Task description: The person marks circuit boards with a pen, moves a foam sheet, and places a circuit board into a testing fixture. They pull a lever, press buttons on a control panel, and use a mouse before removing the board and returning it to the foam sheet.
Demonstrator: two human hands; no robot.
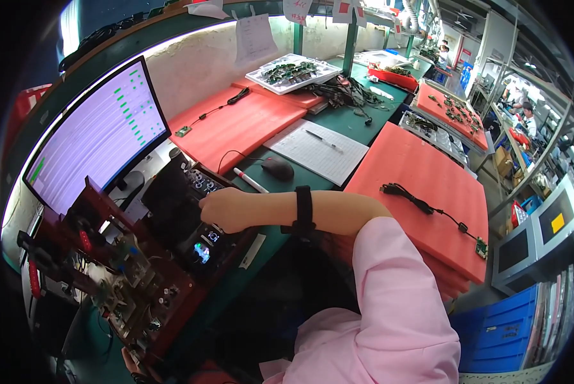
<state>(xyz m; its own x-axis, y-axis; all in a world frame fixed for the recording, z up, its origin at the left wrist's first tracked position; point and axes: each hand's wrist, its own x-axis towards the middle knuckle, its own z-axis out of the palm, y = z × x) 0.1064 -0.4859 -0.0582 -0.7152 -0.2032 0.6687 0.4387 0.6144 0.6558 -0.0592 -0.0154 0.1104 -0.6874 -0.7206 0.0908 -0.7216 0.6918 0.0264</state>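
Observation:
My right hand (pixel 226 210), with a black band on its wrist, is closed over a dark box (pixel 220 251) that bears knobs and a small lit screen (pixel 202 251). Its fingertips face away, so whatever they grip is hidden. Left of the box stands a dark red test fixture (pixel 183 289) with metal parts and wiring on it. Only part of my left hand (pixel 131 362) shows, low down beside the fixture's near end; most of its fingers are out of sight. A monitor (pixel 101 131) with green marks on its screen rises behind the fixture.
A mouse (pixel 278 169), a marker (pixel 251 180) and a paper sheet with a pen (pixel 324 142) lie beyond my right arm. Red foam sheets (pixel 421 173) carry cables with small circuit boards. A white tray (pixel 293 72) of boards sits farther back. A blue bin (pixel 496 333) stands at right.

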